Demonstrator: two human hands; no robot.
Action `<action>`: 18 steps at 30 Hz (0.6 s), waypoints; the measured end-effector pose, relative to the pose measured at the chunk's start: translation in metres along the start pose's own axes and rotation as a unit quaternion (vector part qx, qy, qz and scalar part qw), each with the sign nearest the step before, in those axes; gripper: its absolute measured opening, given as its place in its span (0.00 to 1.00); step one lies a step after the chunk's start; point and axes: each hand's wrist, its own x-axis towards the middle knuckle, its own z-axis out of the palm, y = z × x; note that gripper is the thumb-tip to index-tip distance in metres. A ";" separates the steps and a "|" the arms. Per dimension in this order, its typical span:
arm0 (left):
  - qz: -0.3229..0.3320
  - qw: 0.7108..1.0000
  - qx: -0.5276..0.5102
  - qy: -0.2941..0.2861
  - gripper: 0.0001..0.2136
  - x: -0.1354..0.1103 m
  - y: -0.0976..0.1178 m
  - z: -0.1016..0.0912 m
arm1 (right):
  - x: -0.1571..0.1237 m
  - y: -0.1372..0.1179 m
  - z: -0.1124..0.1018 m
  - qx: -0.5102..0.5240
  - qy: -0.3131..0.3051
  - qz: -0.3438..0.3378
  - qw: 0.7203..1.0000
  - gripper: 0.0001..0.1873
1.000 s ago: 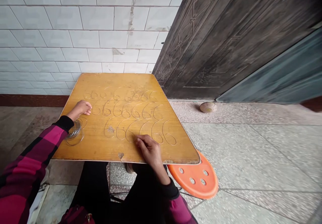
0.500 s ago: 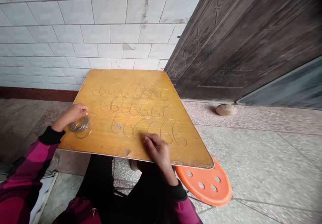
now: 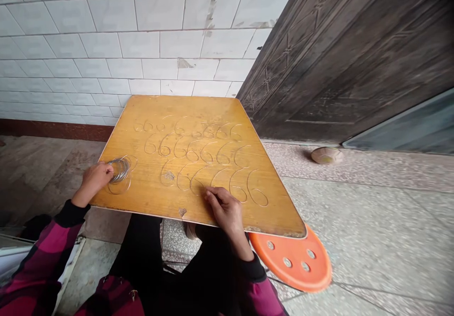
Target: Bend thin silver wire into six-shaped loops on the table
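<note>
A yellow wooden board [image 3: 198,112] lies across my lap and bears several rows of thin wire pieces bent like the figure 6 [image 3: 198,157]. My left hand [image 3: 94,178] is closed on a coil of thin silver wire [image 3: 119,170] at the board's left edge. My right hand [image 3: 224,206] rests near the board's front edge, its fingertips pinched on a wire piece in the nearest row. Both sleeves are pink and black plaid.
An orange plastic stool [image 3: 296,259] pokes out under the board's right corner. A white tiled wall [image 3: 106,46] stands behind the board. A dark carved door [image 3: 347,56] is at the right, with a small round bowl [image 3: 326,155] on the stone floor.
My left hand has drawn back toward me along the board's left edge and now grips the wire coil. The right hand has stayed on the nearest row. The view has shifted a little.
</note>
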 end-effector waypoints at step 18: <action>0.055 0.952 -0.301 -0.008 0.10 -0.011 0.036 -0.022 | 0.014 -0.059 0.034 0.086 -0.060 -0.088 0.991 0.09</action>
